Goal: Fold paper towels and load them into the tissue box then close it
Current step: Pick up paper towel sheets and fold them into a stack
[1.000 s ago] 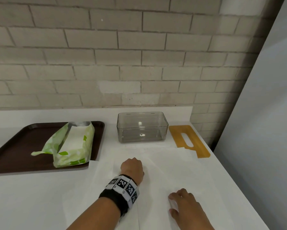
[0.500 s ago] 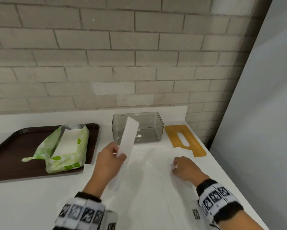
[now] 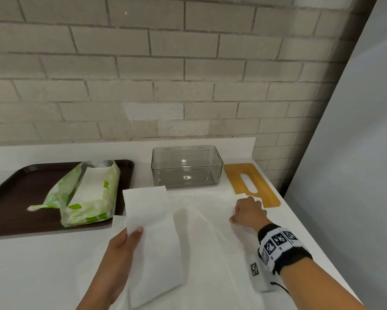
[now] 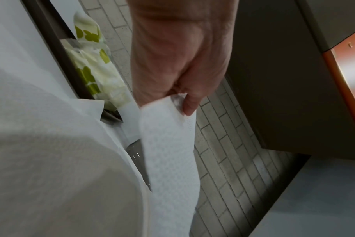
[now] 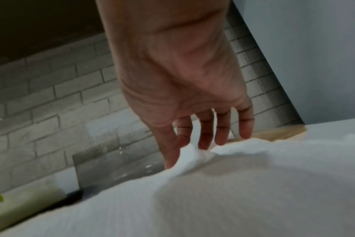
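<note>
A large white paper towel sheet (image 3: 212, 233) lies spread on the white counter in front of me. My left hand (image 3: 133, 234) pinches its left part, a folded-over flap (image 3: 151, 218), with the thumb on top; the left wrist view shows the flap (image 4: 168, 144) held between thumb and fingers (image 4: 189, 104). My right hand (image 3: 238, 212) pinches the sheet's far right edge, which bunches between thumb and index finger (image 5: 184, 139). Behind the sheet stands the clear tissue box (image 3: 187, 167), open with nothing inside. Its wooden slotted lid (image 3: 266, 193) lies flat to the right of the box.
A dark brown tray (image 3: 11, 193) at the left holds an opened green-patterned pack of paper towels (image 3: 89, 198). A brick wall runs behind the counter. A grey panel stands at the right, past the counter's edge (image 3: 318, 247).
The left hand raised a narrow flap of the sheet upright, then turned it over so its broad face shows. The right hand moved from the near edge to the far right edge and pinched it.
</note>
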Motion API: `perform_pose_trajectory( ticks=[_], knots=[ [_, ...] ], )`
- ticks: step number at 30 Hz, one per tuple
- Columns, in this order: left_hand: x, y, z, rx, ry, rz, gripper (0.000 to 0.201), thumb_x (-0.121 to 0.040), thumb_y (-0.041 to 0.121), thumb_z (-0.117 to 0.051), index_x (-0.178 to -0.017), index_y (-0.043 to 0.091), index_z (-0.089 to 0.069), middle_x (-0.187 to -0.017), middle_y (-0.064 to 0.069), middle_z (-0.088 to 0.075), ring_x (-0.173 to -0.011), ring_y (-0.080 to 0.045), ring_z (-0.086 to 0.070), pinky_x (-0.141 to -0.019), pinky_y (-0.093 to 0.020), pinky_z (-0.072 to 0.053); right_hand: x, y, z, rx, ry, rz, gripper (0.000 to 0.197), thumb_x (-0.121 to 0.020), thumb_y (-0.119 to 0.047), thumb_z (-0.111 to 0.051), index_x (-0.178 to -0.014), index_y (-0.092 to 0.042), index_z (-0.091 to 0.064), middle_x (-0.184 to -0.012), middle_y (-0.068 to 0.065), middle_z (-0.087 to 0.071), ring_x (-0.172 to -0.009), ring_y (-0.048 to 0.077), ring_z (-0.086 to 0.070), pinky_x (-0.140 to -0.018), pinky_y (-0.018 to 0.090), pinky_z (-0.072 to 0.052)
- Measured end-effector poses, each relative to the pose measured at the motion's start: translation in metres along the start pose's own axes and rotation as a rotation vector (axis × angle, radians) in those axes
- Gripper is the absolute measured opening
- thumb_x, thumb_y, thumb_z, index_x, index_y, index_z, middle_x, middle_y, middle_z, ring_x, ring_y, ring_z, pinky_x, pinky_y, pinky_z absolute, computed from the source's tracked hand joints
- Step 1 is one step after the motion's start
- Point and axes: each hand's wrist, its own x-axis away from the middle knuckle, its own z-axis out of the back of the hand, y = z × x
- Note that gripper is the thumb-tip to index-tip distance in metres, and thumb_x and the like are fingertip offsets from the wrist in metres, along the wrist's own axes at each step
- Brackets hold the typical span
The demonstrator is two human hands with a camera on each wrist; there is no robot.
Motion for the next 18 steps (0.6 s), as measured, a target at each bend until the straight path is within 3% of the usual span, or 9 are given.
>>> perform_pose_trajectory(
  ticks=[2, 4, 6, 8, 10, 11, 13, 15, 18],
  knots=[
    [-0.001, 0.0, 0.001, 0.033, 0.016, 0.022, 0.021, -0.098, 0.019, -0.048, -0.107, 0.016, -0.067, -0.107, -0.004, -0.073, -0.108, -0.026, -0.064, -0.107, -0.047, -0.038, 0.002, -0.001, 0.008, -0.111, 0.041, 0.039, 0.011, -0.084, -0.026, -0.064, -0.078, -0.021, -0.056, -0.107, 0.002, -0.056, -0.106, 0.023, -0.051, -0.091, 0.038, -0.044],
    [0.0, 0.001, 0.001, 0.056, 0.026, 0.032, 0.022, -0.098, 0.021, -0.047, -0.11, 0.016, -0.066, -0.11, -0.005, -0.072, -0.109, -0.026, -0.063, -0.108, -0.048, -0.038, 0.005, 0.001, 0.018, -0.184, 0.127, 0.08, 0.029, -0.086, -0.016, -0.061, -0.064, -0.023, -0.044, -0.088, -0.001, -0.054, -0.09, 0.021, -0.054, -0.082, 0.036, -0.047],
    [0.001, 0.002, 0.001, 0.075, 0.025, 0.025, 0.024, -0.098, 0.021, -0.046, -0.114, 0.016, -0.064, -0.112, -0.005, -0.071, -0.109, -0.027, -0.063, -0.107, -0.048, -0.039, 0.008, 0.002, 0.031, -0.294, 0.226, 0.114, 0.03, -0.087, -0.009, -0.056, -0.064, -0.021, -0.04, -0.083, 0.002, -0.054, -0.081, 0.021, -0.054, -0.073, 0.033, -0.045],
    [0.002, 0.003, -0.001, 0.084, 0.024, 0.02, 0.027, -0.099, 0.022, -0.046, -0.117, 0.015, -0.063, -0.113, -0.006, -0.071, -0.109, -0.027, -0.063, -0.106, -0.048, -0.04, 0.007, 0.005, 0.038, -0.463, 0.195, 0.138, 0.024, -0.086, -0.004, -0.054, -0.069, -0.017, -0.043, -0.088, 0.011, -0.06, -0.077, 0.022, -0.058, -0.065, 0.028, -0.045],
    [0.003, 0.001, -0.003, 0.081, 0.024, 0.021, 0.027, -0.098, 0.022, -0.046, -0.119, 0.014, -0.063, -0.112, -0.005, -0.071, -0.109, -0.026, -0.063, -0.106, -0.048, -0.04, 0.007, 0.004, 0.035, -0.454, 0.049, 0.131, 0.011, -0.086, -0.009, -0.059, -0.086, -0.015, -0.051, -0.097, 0.01, -0.059, -0.079, 0.019, -0.058, -0.062, 0.022, -0.044],
    [0.004, 0.0, -0.004, 0.078, 0.021, 0.021, 0.028, -0.098, 0.023, -0.047, -0.119, 0.015, -0.063, -0.112, -0.005, -0.071, -0.109, -0.026, -0.063, -0.106, -0.049, -0.04, 0.006, 0.004, 0.03, -0.355, -0.024, 0.126, 0.017, -0.086, -0.016, -0.063, -0.1, -0.014, -0.052, -0.103, 0.007, -0.056, -0.087, 0.018, -0.058, -0.067, 0.021, -0.044],
    [0.005, -0.002, -0.006, 0.067, 0.021, 0.019, 0.028, -0.097, 0.024, -0.048, -0.119, 0.016, -0.063, -0.112, -0.004, -0.071, -0.11, -0.027, -0.062, -0.107, -0.049, -0.038, 0.005, 0.002, 0.016, -0.122, -0.138, 0.108, 0.05, -0.085, -0.032, -0.066, -0.124, -0.012, -0.044, -0.118, 0.006, -0.051, -0.111, 0.022, -0.052, -0.086, 0.024, -0.042],
    [0.007, -0.003, -0.007, 0.052, 0.015, 0.012, 0.028, -0.097, 0.024, -0.049, -0.118, 0.015, -0.064, -0.113, -0.005, -0.071, -0.111, -0.027, -0.062, -0.108, -0.049, -0.038, 0.004, 0.0, 0.006, -0.038, -0.151, 0.084, 0.066, -0.081, -0.04, -0.068, -0.132, -0.011, -0.038, -0.132, 0.006, -0.047, -0.121, 0.023, -0.046, -0.1, 0.031, -0.039],
    [0.007, -0.003, -0.006, 0.026, 0.006, 0.004, 0.024, -0.097, 0.022, -0.049, -0.113, 0.018, -0.065, -0.113, -0.004, -0.071, -0.11, -0.026, -0.062, -0.108, -0.048, -0.038, 0.0, 0.001, 0.003, -0.112, -0.179, 0.042, 0.07, -0.078, -0.036, -0.072, -0.134, -0.009, -0.039, -0.135, 0.005, -0.045, -0.125, 0.024, -0.044, -0.104, 0.033, -0.037]
  ],
)
